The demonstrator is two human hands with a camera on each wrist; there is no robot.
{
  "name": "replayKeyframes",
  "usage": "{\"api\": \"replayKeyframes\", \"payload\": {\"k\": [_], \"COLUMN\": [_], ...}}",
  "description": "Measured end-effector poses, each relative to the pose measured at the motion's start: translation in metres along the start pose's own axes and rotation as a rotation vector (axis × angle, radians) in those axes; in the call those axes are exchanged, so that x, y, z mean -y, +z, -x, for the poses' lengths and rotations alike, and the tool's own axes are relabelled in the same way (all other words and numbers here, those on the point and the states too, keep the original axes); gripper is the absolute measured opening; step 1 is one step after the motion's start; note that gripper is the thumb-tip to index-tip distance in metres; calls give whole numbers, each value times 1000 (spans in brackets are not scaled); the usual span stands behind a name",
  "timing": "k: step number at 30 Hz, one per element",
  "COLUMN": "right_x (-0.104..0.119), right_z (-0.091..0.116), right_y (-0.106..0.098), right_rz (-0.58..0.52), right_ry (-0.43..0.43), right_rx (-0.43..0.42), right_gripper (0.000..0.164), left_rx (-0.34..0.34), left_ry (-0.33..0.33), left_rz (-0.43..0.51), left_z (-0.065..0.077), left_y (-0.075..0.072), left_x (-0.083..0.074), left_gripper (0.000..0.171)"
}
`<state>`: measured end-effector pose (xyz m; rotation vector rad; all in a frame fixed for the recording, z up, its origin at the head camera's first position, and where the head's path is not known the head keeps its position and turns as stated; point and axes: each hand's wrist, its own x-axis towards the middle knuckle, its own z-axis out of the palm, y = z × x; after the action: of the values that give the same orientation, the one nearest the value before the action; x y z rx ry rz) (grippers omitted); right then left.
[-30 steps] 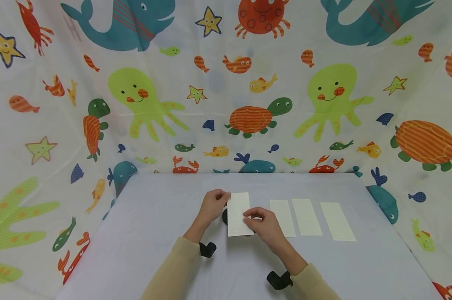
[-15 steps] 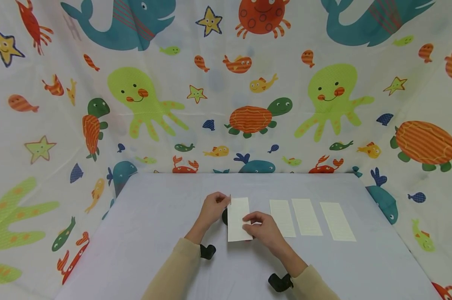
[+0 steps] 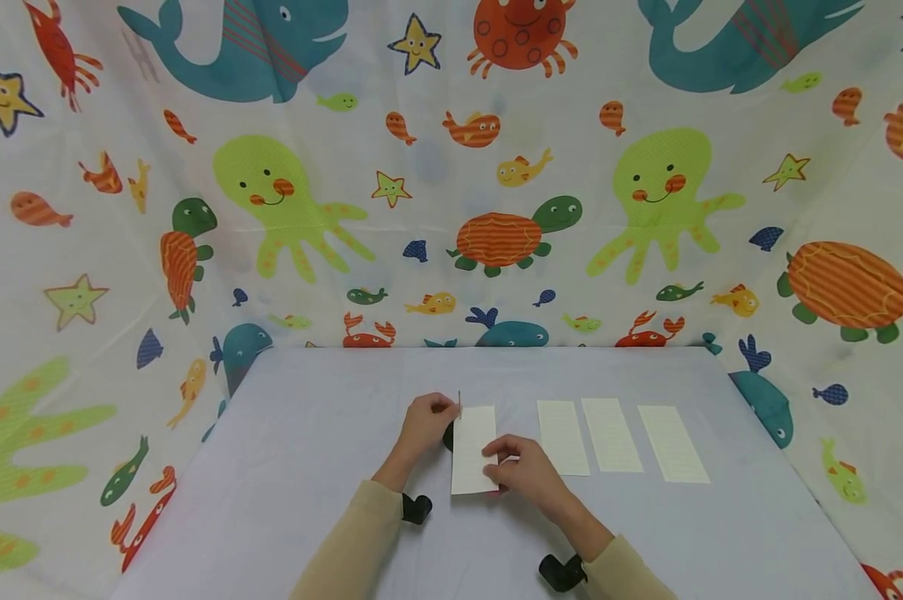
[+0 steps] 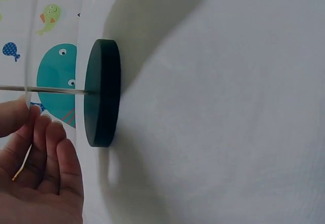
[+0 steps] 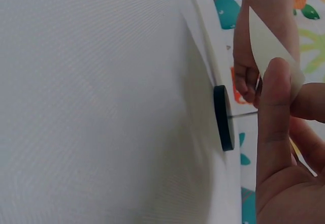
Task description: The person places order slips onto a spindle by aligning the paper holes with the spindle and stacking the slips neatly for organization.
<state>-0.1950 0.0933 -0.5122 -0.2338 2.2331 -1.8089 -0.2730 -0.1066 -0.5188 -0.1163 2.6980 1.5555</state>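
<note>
- In the head view, the paper sheet (image 3: pixel 472 454) and the left hand (image 3: pixel 424 423) hide most of the dark round base (image 4: pixel 103 93).
- The thin metal rod (image 4: pixel 56 90) on that base runs out of the left wrist view; in the right wrist view, a thumb covers part of it.
- Whether the rod goes through the sheet or just past its edge is hard to make out.
- The faint marks on the papers are too small to read.
- A white cloth covers the table (image 3: pixel 309 467); the base stands on it, with soft shadows around.
- Behind hangs a white curtain (image 3: pixel 421 217) printed with octopuses, turtles, whales, crabs and fish.
- Three more papers (image 3: pixel 612 435) lie flat on the table, to the person's right.
- The left hand's thumb and forefinger pinch the sheet by its upper left corner, close to the rod; its other fingers curl loosely.
- The right hand (image 3: pixel 526 473) pinches the sheet's right edge between thumb and fingers, holding it above the table.
</note>
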Motion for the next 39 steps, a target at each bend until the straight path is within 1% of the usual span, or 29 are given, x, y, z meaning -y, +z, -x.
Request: {"api": "replayKeyframes", "payload": {"k": [4,7,13,17,22,30,34,39], "right_x": [-5,-9,-14,-17,-18,-16,-17,-16], "right_z": [1,0,2,3,4,7,7,5], "right_y": [0,0,0,0,1,3,3,2], "right_rz": [8,8,31,71,123,151,160,175], "right_ry": [1,6,9,16,21,32,33,22], "right_rx": [27,37,67,79,90,115,119,121], "right_gripper": [23,23,24,24,24,25,25,24], "left_rx": [-3,-1,1,4,15,41,43,41], "left_ry": [-5,9,65,97,130,146,142,148], "left_rz": [-20,-35,-57,-101,-151,-222,-217,-185], "left_z": [0,0,0,0,0,-3,-2,-1], "left_y": [3,4,6,7,8,10,9,4], "left_x": [4,8,15,19,21,20,19,18], "left_gripper": [14,13,12,11,10,11,11,7]}}
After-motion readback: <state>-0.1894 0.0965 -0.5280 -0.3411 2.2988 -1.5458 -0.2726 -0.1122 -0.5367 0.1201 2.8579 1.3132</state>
